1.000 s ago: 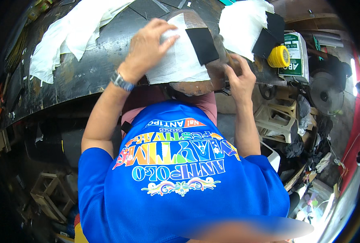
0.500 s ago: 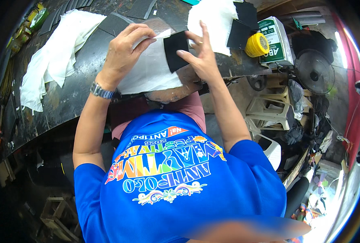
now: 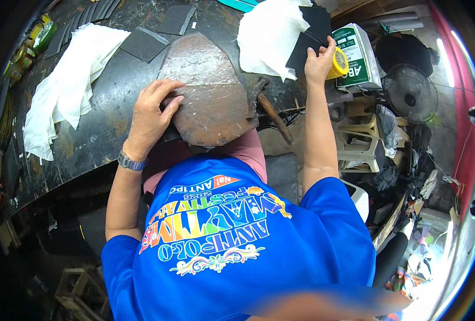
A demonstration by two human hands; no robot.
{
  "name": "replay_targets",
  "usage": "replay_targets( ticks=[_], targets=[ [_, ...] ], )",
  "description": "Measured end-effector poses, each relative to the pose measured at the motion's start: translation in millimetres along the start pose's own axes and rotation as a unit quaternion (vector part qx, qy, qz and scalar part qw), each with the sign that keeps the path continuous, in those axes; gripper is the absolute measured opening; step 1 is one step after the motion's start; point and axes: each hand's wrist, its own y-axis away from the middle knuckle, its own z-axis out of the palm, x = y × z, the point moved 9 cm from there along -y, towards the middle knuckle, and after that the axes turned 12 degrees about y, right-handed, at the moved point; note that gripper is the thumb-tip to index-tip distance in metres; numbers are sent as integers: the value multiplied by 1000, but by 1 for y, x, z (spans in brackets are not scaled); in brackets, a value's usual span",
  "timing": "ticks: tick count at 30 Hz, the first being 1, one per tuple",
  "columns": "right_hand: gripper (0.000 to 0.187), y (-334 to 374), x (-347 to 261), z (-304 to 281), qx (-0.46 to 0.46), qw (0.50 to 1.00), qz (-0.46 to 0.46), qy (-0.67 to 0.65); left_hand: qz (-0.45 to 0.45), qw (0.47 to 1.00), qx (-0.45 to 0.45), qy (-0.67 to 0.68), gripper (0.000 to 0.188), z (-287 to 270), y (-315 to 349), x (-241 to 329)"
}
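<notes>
My left hand [image 3: 154,115] rests at the left edge of a brown, rounded slab [image 3: 208,101]; its fingers are loosely bent, thumb apart, holding nothing. My right hand [image 3: 319,64] reaches to the far right, with thumb and forefinger apart, by a stack of black sheet pieces [image 3: 319,18] and a yellow tub [image 3: 341,63]. Whether its fingertips touch a black piece is hard to make out. A white sheet pile [image 3: 269,40] partly covers the black pieces. Against the slab's right edge lies a hammer [image 3: 274,117] with a wooden handle.
More white sheets [image 3: 77,75] lie at the left of the dark table [image 3: 109,128]. Dark grey pieces [image 3: 144,44] are spread behind the slab. A green and white box [image 3: 358,56] stands beside the tub. Beyond are a fan [image 3: 410,95] and stacked plastic chairs [image 3: 358,144].
The white sheet and black piece I held over the slab are gone from there, uncovering it and the hammer. My right hand has moved right to the tub; my left has lowered slightly.
</notes>
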Motion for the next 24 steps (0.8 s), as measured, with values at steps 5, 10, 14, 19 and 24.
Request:
replay_targets(
  ticks=[5,10,14,19,24],
  targets=[
    [91,7,-20,9,35,982,-83,168,0,1000,7,-6,27,-4,4,-4],
    [99,26,-88,-18,136,944,-126,274,-22,997,45,-58,26,-44,12,-15],
    [76,75,-176,36,-157,952,-210,-157,-46,993,98,-40,24,-72,5,-32],
    [75,151,-289,101,-367,848,-324,-201,-52,988,130,-65,24,-97,3,-40],
    [74,179,-365,146,-376,806,-399,-222,-62,968,215,-115,24,-146,32,-40]
  ],
)
